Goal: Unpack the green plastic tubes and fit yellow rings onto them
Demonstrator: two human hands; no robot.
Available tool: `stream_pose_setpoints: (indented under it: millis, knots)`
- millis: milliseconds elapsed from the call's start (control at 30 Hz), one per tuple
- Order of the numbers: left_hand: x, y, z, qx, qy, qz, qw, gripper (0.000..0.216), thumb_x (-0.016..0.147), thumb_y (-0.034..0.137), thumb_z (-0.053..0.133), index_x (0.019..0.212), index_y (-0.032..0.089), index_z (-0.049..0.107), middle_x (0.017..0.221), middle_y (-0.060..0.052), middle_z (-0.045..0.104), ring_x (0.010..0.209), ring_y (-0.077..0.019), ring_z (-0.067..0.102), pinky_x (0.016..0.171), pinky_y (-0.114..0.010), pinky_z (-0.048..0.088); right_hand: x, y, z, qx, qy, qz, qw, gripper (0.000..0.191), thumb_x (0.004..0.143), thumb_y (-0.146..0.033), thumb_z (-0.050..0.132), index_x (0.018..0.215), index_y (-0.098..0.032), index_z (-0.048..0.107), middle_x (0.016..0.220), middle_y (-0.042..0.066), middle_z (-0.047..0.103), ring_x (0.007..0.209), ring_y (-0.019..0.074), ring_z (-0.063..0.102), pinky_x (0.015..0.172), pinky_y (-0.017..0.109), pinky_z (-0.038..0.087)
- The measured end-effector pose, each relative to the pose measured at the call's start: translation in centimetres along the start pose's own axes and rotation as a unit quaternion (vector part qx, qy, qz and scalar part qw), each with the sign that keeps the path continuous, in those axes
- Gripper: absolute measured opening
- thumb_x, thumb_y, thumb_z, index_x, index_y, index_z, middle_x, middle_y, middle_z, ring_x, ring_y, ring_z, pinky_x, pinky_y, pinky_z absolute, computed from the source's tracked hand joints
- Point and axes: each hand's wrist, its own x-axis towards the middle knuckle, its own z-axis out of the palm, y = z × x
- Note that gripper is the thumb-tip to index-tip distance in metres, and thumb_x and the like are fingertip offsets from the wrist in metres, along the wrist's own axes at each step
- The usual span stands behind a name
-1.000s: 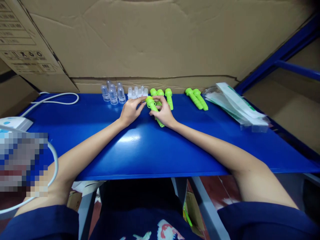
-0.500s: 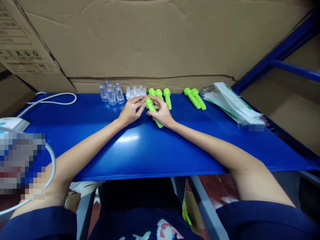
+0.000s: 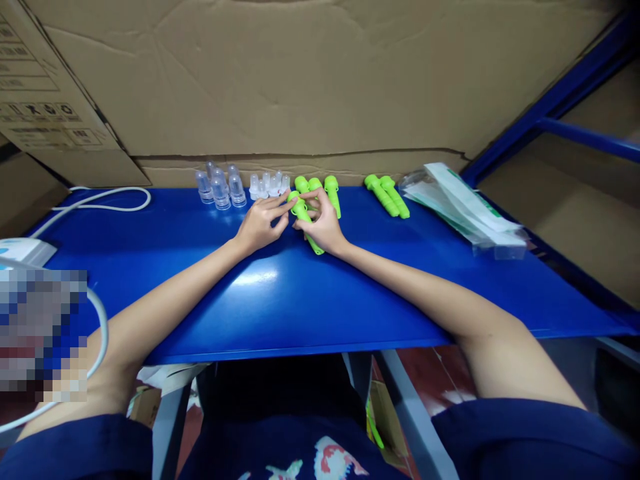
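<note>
held piece: a bright green plastic bolt-shaped piece (image 3: pixel 306 223) lay slanted between the two hands, its round head toward the far side of the table and its shaft end poking out toward the viewer below the right palm.
right hand: the right hand (image 3: pixel 323 223) was curled over the green piece, thumb and fingers pinching it along the shaft.
left hand: the left hand (image 3: pixel 259 225) sat just left of it, fingers loosely bent, with the fingertips touching the head end of the same piece.
surface: both wrists rested on a glossy blue table top (image 3: pixel 210 293).
behind the hands: three more green plastic pieces (image 3: pixel 320 190) lay in a row just beyond the fingers, close to the held one.
further right: a pair of green plastic pieces (image 3: pixel 387 195) lay side by side, apart from the hands.
left of the row: small clear plastic caps (image 3: pixel 270 185) and taller clear plastic vials (image 3: pixel 217 187) stood in clusters near the back edge.
far right: a stack of clear plastic pouches (image 3: pixel 465 210) lay well apart from the hands.
left edge: a white cable (image 3: pixel 107 197) looped across the table.
backdrop: a brown cardboard sheet (image 3: pixel 320 80) stood behind the table.
</note>
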Motion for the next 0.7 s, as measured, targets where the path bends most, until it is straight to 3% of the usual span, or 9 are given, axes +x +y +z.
stream_pose_setpoints:
  millis: [200,433,700]
  knots:
    - [0.0,0.5,0.2,-0.024,0.002,0.001,1.0,0.054,0.095,0.017,0.054,0.149,0.013,0.06,0.15,-0.017,0.064,0.138,-0.0259,0.065,0.116,-0.042,0.055,0.2,0.2,0.2,0.002,0.016,0.01,1.0,0.077,0.069,-0.055,0.083,0.132,-0.028,0.049,0.14,0.015,0.06,0.084,0.0226,0.075,0.047,0.03,0.059]
    - [-0.2,2.0,1.1,-0.032,-0.004,-0.04,0.999,0.056,0.095,0.016,0.053,0.151,0.01,0.057,0.154,-0.017,0.06,0.144,-0.0262,0.06,0.124,-0.041,0.049,0.2,0.8,0.2,0.001,0.042,0.018,0.999,0.062,0.069,-0.054,0.085,0.114,-0.026,0.053,0.125,0.013,0.066,0.083,0.027,0.076,0.04,0.03,0.056]
    - [-0.9,2.1,2.1,-0.032,-0.005,-0.034,0.999,0.062,0.095,0.014,0.052,0.156,0.01,0.05,0.159,-0.019,0.054,0.146,-0.0297,0.058,0.122,-0.045,0.051,0.2,0.7,0.3,-0.001,0.062,0.013,0.998,0.06,0.068,-0.056,0.085,0.107,-0.026,0.049,0.118,0.01,0.067,0.073,0.0216,0.073,0.037,0.026,0.051]
